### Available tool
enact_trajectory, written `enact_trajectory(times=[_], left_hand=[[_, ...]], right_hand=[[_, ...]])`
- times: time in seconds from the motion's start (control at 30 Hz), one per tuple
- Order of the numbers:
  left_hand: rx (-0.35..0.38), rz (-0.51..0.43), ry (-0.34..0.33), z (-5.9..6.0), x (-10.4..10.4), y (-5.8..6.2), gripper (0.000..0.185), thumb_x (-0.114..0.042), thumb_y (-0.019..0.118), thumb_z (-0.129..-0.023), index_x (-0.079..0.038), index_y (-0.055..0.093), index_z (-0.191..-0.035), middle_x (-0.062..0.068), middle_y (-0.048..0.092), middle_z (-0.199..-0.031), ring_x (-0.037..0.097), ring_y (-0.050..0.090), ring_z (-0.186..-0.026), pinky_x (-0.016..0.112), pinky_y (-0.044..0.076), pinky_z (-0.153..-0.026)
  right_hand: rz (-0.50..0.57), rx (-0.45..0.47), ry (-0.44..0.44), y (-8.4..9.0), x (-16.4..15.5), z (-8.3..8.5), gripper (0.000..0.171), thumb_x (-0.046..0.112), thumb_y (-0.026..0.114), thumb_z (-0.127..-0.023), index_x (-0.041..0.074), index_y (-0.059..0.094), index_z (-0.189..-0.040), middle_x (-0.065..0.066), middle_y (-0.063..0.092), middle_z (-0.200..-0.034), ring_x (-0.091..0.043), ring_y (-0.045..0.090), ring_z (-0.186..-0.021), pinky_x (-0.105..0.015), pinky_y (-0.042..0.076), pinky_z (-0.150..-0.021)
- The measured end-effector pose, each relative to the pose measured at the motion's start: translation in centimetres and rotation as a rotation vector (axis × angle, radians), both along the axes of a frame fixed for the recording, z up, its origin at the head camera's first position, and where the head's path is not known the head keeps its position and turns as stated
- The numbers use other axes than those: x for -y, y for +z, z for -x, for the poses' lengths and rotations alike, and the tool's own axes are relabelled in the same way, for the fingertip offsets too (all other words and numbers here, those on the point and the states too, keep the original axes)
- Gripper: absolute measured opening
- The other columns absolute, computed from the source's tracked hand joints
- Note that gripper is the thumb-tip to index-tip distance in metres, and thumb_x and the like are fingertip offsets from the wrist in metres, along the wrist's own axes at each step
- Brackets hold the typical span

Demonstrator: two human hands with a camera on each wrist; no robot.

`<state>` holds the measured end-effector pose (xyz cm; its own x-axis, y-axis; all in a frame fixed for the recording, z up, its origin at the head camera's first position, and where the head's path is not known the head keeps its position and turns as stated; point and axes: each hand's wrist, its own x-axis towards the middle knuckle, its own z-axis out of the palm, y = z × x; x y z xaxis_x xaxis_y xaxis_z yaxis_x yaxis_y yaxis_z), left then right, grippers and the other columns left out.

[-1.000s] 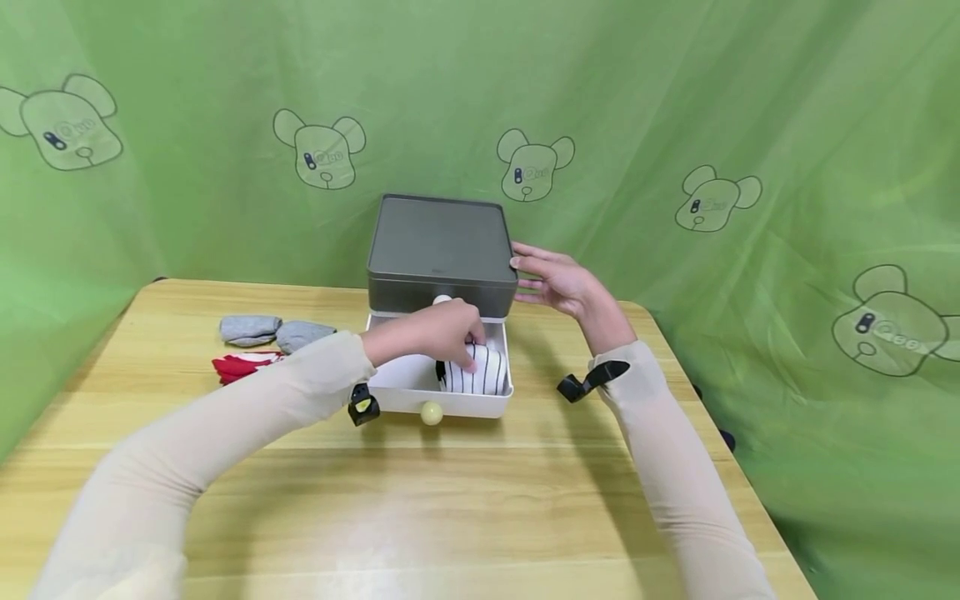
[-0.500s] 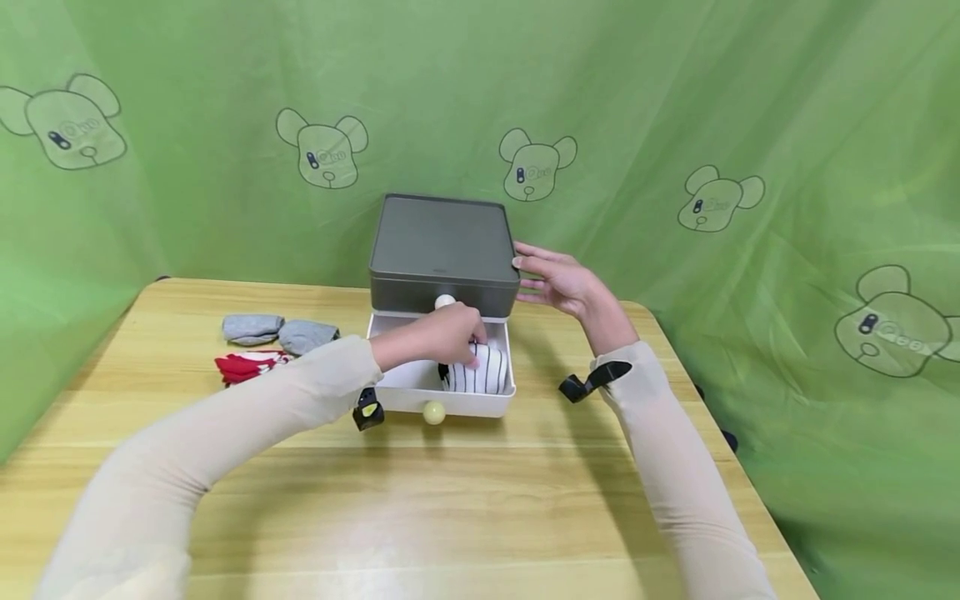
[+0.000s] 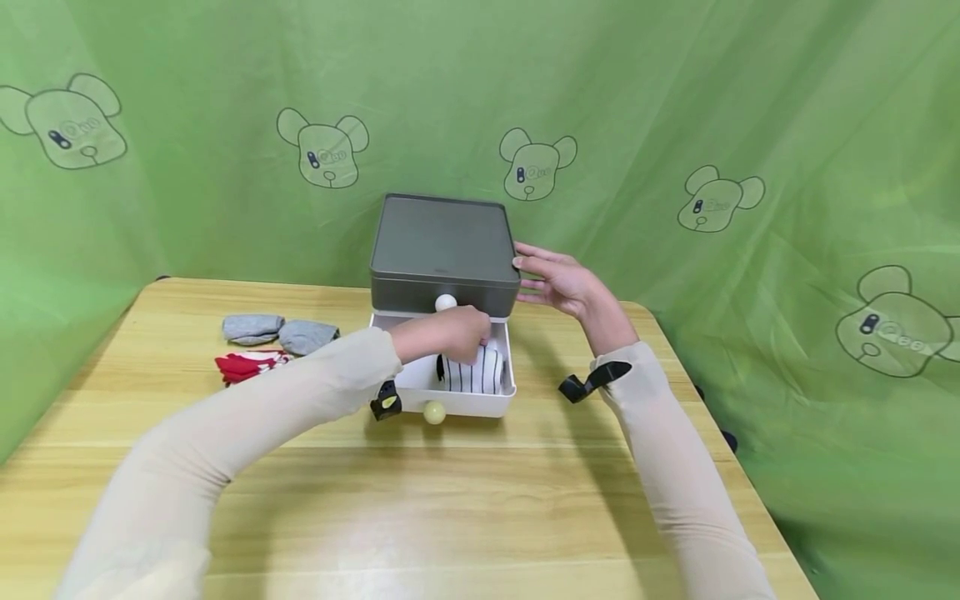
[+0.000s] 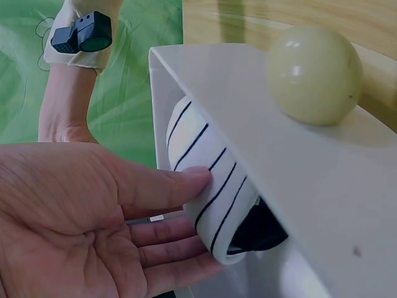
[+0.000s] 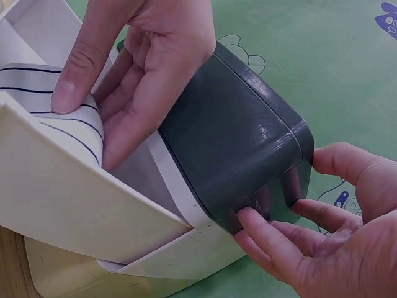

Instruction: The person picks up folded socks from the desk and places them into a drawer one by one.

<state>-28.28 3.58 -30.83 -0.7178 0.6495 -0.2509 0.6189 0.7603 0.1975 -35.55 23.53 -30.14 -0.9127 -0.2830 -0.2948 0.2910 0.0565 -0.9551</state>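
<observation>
Inside the pulled-out white drawer [image 3: 476,406], toward its front right corner, the striped bundle [image 3: 474,375] is lying just behind the front wall, its black end facing left. Left hand [image 4: 99,211] is pinching it, the thumb pressing on the striped face nearer the drawer front, the fingers lying along the side nearer the cabinet. Right hand [image 3: 558,283] is grasping nothing; its extended fingers and thumb are touching the right side of the dark case [image 3: 444,237] above the drawer.

Risks (judged):
1. Bundle loosening. Cause: thumb or fingers dragging on the cloth while letting go.
2. Bundle catching under the dark case if the drawer is sliding inward. Cause: cloth sitting above the rim; its exact height is not showing clearly.
3. Cabinet shifting or tipping. Cause: left hand bearing down on the extended drawer while the right is bracing only with fingertips on one side.
4. Knuckles bumping the white knob [image 3: 446,302], which is sitting just beside the left hand.

Position: bundle is resting within the left hand's pinch; right hand is standing well apart from it, beyond the drawer's right wall and farther back.
</observation>
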Motion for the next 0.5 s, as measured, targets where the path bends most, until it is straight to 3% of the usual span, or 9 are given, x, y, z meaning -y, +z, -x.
enact_trajectory(times=[0.2,0.33,0.5], left_hand=[[0.035,-0.007,0.019,-0.17,-0.02,-0.24,0.015,0.006,0.061,-0.089,-0.008,0.067,-0.091,0.004,0.061,-0.086,0.016,0.051,-0.079,0.021,0.044,-0.062],[0.026,-0.035,0.013,-0.28,0.27,-0.39,0.032,0.0,0.065,-0.091,-0.006,0.071,-0.122,0.008,0.071,-0.12,0.02,0.061,-0.099,0.027,0.055,-0.082],[0.025,-0.053,-0.007,-0.48,0.82,0.04,0.038,-0.009,0.07,-0.093,-0.004,0.067,-0.132,0.01,0.067,-0.136,0.025,0.063,-0.123,0.036,0.054,-0.104]], right_hand=[[-0.008,-0.001,-0.004,-0.11,0.1,0.12,0.06,0.016,0.059,-0.103,0.021,0.036,-0.159,-0.001,0.062,-0.129,-0.029,0.052,-0.131,-0.045,0.046,-0.116],[-0.011,-0.005,-0.006,-0.12,0.07,0.08,0.06,0.016,0.058,-0.104,0.021,0.035,-0.159,0.0,0.062,-0.129,-0.031,0.048,-0.137,-0.047,0.044,-0.117],[-0.005,-0.01,-0.002,0.03,0.01,-0.05,0.059,0.016,0.056,-0.105,0.021,0.034,-0.159,0.001,0.062,-0.125,-0.033,0.046,-0.139,-0.049,0.04,-0.12]])
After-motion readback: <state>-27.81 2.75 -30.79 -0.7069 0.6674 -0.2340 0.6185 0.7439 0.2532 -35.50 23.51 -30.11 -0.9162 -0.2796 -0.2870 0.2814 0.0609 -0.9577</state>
